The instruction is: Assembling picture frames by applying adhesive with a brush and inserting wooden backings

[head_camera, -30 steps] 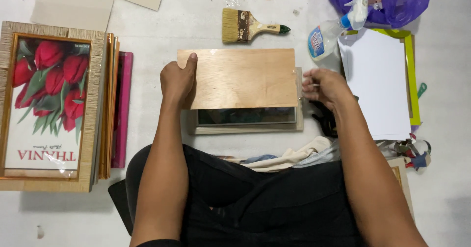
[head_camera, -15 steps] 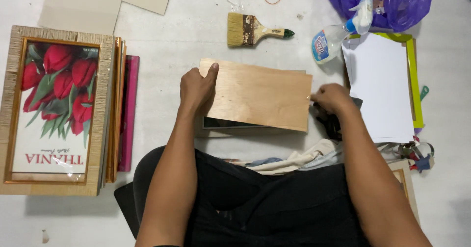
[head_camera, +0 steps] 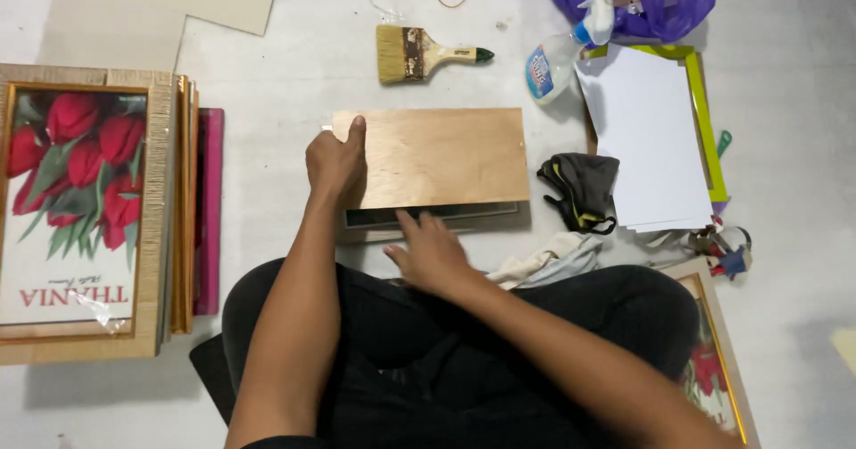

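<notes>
Two bare hands at a thin rectangular plywood board [head_camera: 437,156] lying on a grey picture frame [head_camera: 434,221].

The left hand [head_camera: 334,161] presses flat on the board's left edge, fingers together; the right hand [head_camera: 430,251] rests spread on the frame's near rim below the board. A wooden-handled paintbrush [head_camera: 428,53] lies beyond the board.

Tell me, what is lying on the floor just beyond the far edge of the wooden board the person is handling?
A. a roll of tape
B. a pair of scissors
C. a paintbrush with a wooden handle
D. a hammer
C: a paintbrush with pale bristles and a wooden handle lies on the floor just past the far edge of the wooden board, which the left hand presses down.
</notes>
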